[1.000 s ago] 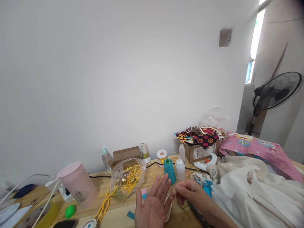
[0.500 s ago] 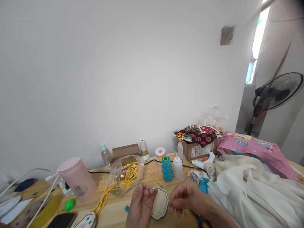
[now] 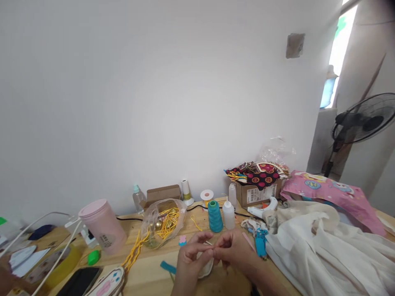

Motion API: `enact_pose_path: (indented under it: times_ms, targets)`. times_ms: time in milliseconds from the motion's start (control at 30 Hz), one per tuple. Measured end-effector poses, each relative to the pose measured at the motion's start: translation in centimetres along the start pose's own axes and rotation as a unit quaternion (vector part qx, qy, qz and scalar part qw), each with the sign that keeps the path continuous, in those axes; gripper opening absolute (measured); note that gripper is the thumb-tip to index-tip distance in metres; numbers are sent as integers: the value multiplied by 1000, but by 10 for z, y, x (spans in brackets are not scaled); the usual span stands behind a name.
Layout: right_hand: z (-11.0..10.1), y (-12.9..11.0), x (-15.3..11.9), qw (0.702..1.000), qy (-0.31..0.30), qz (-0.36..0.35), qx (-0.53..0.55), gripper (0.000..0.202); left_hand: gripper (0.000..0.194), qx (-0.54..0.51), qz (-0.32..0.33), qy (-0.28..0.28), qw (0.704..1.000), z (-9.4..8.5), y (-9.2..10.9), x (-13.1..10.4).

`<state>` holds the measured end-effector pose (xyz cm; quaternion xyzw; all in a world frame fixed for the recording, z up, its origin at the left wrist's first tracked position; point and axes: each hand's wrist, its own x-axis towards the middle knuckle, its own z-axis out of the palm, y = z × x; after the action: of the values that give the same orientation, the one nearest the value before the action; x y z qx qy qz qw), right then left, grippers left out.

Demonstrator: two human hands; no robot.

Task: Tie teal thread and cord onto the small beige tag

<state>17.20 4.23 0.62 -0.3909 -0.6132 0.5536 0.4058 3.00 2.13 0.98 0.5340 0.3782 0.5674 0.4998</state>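
Observation:
In front of me, my left hand (image 3: 191, 258) and my right hand (image 3: 233, 250) meet, fingertips pinched together. Whatever lies between those fingers is too small or too hidden to make out. Partly covered by the hands is a cream, scallop-edged flat piece (image 3: 207, 271) with a pale border; I cannot tell whether a hand touches it. Left of my left hand are a teal strip (image 3: 168, 267) and a small pink and blue piece (image 3: 182, 240). Beyond the hands stand a teal thread cone (image 3: 215, 218) and a white squeeze bottle (image 3: 228, 215).
A plastic bag of yellow cord (image 3: 168, 222) and a pink canister (image 3: 103, 226) stand left, with a phone (image 3: 79, 281) nearer. To the right are a glue gun (image 3: 262, 209), white cloth (image 3: 321, 246) and a full cardboard box (image 3: 257, 195).
My hands have come together from either side of the cream piece, now covering much of it. The pink and blue piece and more of the teal strip have come into sight. The view has shifted slightly.

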Motion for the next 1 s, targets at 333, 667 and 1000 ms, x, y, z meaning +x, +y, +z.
enact_pose_path:
  times_ms: [333, 667, 1000]
  targets:
    - [6, 6, -1, 965, 206, -120, -114, 53, 23, -17, -13, 191, 981, -19, -1, 9]
    - [5, 19, 7, 952, 235, -124, -152, 46, 20, 91, 7, 160, 983, -19, 18, 0]
    - [15, 21, 4, 957, 179, -156, -168, 17, 74, 454, -24, -3, 891, -26, -18, -17]
